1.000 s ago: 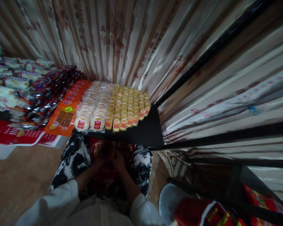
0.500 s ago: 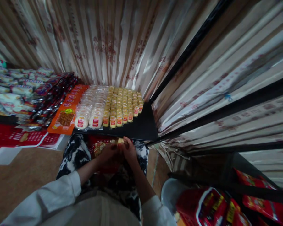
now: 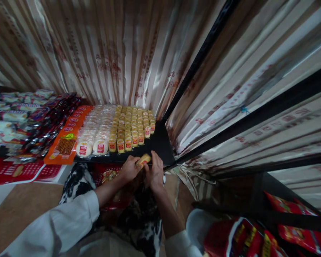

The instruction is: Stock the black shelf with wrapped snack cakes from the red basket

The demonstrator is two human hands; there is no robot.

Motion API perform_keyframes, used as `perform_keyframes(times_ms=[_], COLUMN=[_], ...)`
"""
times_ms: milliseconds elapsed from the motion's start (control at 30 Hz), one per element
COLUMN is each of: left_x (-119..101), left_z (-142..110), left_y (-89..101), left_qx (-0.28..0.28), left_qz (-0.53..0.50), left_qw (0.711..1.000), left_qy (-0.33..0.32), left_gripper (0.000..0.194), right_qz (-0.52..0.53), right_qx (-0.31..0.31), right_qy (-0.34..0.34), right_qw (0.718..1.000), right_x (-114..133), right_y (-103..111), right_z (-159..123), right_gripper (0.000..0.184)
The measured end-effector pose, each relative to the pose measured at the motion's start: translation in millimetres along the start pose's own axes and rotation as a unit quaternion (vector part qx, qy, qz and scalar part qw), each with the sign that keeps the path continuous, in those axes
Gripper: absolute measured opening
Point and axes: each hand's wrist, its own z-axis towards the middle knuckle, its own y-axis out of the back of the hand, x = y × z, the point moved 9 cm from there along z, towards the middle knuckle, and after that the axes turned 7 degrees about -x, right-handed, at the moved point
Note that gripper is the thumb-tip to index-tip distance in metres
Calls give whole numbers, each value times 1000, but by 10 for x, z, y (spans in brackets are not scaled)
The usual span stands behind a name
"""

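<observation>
A small yellow wrapped snack cake (image 3: 143, 161) with a red label is held tilted between my hands, just off the front edge of the black shelf (image 3: 160, 146). My left hand (image 3: 130, 169) pinches its left end. My right hand (image 3: 155, 172) grips the other end, thumb below and fingers pointing up. On the shelf stand close rows of similar yellow wrapped cakes (image 3: 127, 144), and beside them two rows of white round wrapped crackers (image 3: 100, 145). A red basket (image 3: 101, 169) with more wrapped pieces sits between my knees, partly hidden by my arms.
Left of the crackers lie an orange pretzel-stick bag (image 3: 65, 142), dark shiny packets (image 3: 46, 125) and white packets (image 3: 10, 117). Pleated curtain (image 3: 117, 53) hangs behind, and black frame bars (image 3: 246, 128) cross on the right. Red snack bags (image 3: 240, 237) sit at the lower right.
My hands have risen from the basket to the shelf's front edge, bringing up one yellow snack cake. The head view has shifted slightly.
</observation>
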Motion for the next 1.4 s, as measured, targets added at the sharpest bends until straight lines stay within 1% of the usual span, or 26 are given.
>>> perform_keyframes(times_ms=[33,100,200,300,367,433,500,567,633,700,767,833,900,1000,1067,1133,1200,1300,1400], left_x=[-107,-330,-626,-866,-973,-1045,-1083,-1082,-1050,-973,-850,-726,-643,-570,-535,-499,-467,-428,-389], left_z=[16,45,101,170,214,253,278,281,269,280,332,408,492,620,696,757,798,817,807], left_y=[29,93,174,202,193,194,217,233,192,101,-11,-114,-208,-320,-371,-411,-454,-506,-521], left_qx=[11,32,51,50,41,16,-26,-66,-83,-77,-58,-39,-21,-8,-12,-20,-21,-15,-19], left_qz=[46,134,234,279,286,275,245,203,163,133,107,73,34,-21,-61,-96,-115,-121,-129], left_qw=[998,986,957,934,925,924,932,944,954,965,979,991,997,999,998,995,993,992,991], left_qy=[-34,-96,-162,-219,-248,-266,-266,-252,-238,-210,-162,-109,-70,-26,-4,13,21,21,21], left_gripper=[30,31,30,29,31,37,41,42,43,46,47,45,44,48,50,52,53,55,55], right_qz=[-36,-75,-100,-114,-108,-86,-54,-1,60,95,90,75,61,48,44,31,-6,-60,-70], right_qx=[7,38,76,79,78,76,60,39,25,11,-3,-5,2,13,21,28,32,48,75], right_qy=[48,115,160,159,148,122,70,3,-57,-98,-116,-110,-96,-80,-62,-39,-20,13,26], right_qw=[998,990,979,978,980,986,994,999,996,991,989,991,993,996,997,998,999,997,994], right_x=[74,184,277,291,254,154,-26,-249,-460,-627,-738,-782,-794,-802,-788,-764,-744,-698,-670], right_y=[35,53,47,60,52,31,14,-16,-76,-142,-196,-261,-335,-444,-510,-567,-610,-677,-751], right_z=[32,74,130,213,274,347,442,546,651,758,869,979,1078,1195,1250,1284,1299,1306,1316], right_gripper=[53,48,41,37,34,32,31,32,34,35,35,35,33,33,33,32,32,32,36])
